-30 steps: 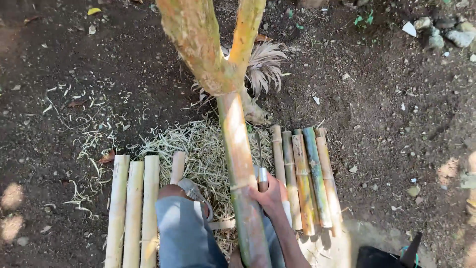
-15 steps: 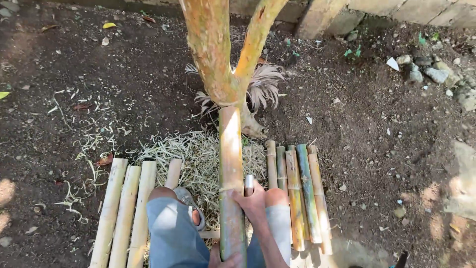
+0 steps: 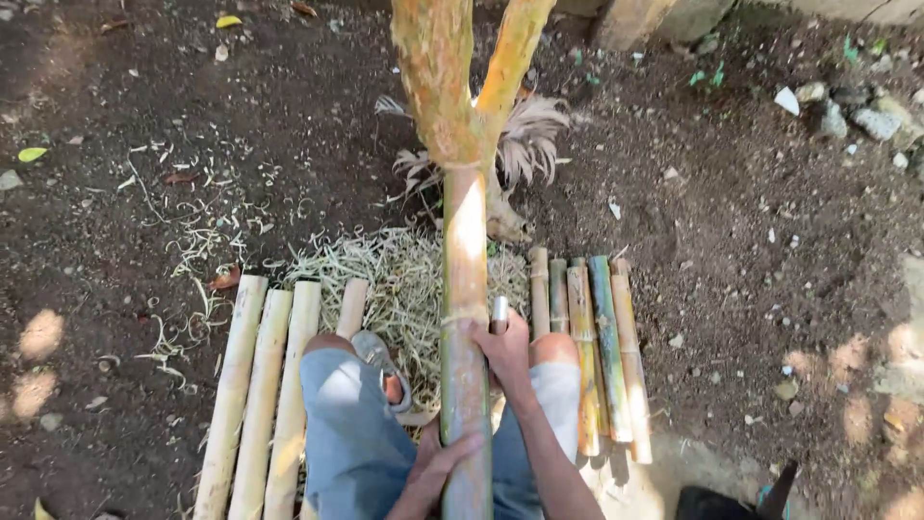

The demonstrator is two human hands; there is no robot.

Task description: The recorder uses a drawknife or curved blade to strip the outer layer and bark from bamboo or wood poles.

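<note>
Outdoors, on dark soil [image 3: 144,116] strewn with shavings [image 3: 385,279], the left hand [image 3: 438,467] and right hand [image 3: 505,351] are both clamped on a bamboo pole [image 3: 465,289] leaning into a forked tree [image 3: 452,87].

Clad in faded blue-grey denim shorts [image 3: 346,433] reaching the knees, a grey-strapped sandal [image 3: 383,358] on one foot, forearms bare and sleeveless, no gloves.

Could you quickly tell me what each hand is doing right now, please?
Left hand: closed around the lower part of the upright bamboo pole.
Right hand: closed on a metal blade held against the same pole.
</note>
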